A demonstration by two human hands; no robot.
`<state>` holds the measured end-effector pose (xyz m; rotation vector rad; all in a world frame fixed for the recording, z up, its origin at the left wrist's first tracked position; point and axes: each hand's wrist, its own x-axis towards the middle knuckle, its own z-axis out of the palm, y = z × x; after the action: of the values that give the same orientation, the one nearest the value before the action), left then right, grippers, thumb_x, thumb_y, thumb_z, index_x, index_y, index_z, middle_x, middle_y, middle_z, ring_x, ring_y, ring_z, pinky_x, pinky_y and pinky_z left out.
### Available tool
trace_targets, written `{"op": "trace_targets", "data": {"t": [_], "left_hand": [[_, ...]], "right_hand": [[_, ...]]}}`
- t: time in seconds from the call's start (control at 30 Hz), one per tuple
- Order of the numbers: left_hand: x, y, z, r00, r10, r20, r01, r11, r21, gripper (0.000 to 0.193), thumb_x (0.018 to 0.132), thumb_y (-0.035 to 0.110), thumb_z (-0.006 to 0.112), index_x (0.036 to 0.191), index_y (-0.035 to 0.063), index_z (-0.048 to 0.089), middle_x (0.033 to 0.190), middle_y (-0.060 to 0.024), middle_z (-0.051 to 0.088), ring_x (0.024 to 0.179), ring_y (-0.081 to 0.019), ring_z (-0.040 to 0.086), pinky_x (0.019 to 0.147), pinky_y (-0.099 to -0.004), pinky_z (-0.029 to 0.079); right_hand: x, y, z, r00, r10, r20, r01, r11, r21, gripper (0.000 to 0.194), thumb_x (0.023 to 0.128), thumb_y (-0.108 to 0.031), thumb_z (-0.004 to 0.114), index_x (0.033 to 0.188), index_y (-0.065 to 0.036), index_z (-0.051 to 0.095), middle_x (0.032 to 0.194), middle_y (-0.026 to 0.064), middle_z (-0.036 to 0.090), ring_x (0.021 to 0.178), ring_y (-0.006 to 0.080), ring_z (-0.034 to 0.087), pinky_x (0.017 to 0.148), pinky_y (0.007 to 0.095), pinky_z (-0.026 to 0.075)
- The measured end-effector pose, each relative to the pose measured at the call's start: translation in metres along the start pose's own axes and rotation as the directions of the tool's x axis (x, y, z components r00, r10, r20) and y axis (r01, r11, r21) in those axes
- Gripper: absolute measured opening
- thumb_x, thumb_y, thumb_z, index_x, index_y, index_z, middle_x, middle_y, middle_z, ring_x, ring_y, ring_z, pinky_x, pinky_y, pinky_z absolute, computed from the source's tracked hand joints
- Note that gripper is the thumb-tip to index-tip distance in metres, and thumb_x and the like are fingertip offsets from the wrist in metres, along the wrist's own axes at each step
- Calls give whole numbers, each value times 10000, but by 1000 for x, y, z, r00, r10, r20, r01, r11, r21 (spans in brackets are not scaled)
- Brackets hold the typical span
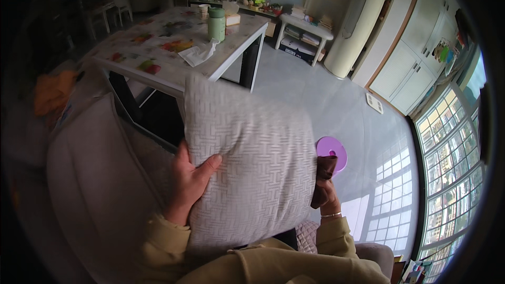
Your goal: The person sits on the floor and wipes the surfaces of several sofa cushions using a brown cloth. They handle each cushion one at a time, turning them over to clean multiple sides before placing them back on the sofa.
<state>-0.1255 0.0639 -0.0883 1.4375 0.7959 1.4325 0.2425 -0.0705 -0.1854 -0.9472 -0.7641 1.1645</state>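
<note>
A light grey cushion [252, 165] with a woven-pattern cover is held up in front of me. My left hand [195, 183] grips its left edge, thumb on the near face and fingers behind. On the other side, my right hand [329, 195] has a dark brown cloth [326, 167] in it, close against the cushion's right edge. The cushion hides part of that hand, so whether it also grips the cushion cannot be told. A bracelet circles the right wrist.
Ahead stands a table [158, 49] with a patterned cover, a green bottle [216, 25] and a crumpled tissue [197, 54]. A grey sofa [94, 173] is at left. A purple round stool or tub [329, 144] stands on the floor at right, a white scale [374, 103] beyond.
</note>
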Motion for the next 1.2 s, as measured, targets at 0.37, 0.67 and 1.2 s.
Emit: {"op": "trace_targets", "data": {"t": [0.37,0.67,1.2], "left_hand": [[5,62,-33,884,330,332,-278,941,-194,739,778,190,879,1374,-19,498,1287,-144,632,1148,-231,641,969,-375,534],[-59,20,31,842,361,401,-495,813,306,378,735,135,791,1096,83,692,995,-121,704,832,-318,674,741,-382,548],[-84,16,-7,814,227,535,-397,889,226,400,818,359,679,1061,43,721,1005,-111,714,988,-281,682,932,-468,511]], "right_hand": [[14,-44,37,945,-176,-278,113,967,-226,330,749,-71,633,1066,19,646,959,83,660,868,184,638,784,312,512],[-53,-48,119,783,-594,-186,414,720,-558,480,842,-158,616,1282,34,596,1194,112,632,1124,231,594,948,363,503],[-50,-62,102,700,-664,263,386,43,-921,413,653,-54,757,1064,-33,723,1157,146,691,1033,359,630,896,440,521]]}}
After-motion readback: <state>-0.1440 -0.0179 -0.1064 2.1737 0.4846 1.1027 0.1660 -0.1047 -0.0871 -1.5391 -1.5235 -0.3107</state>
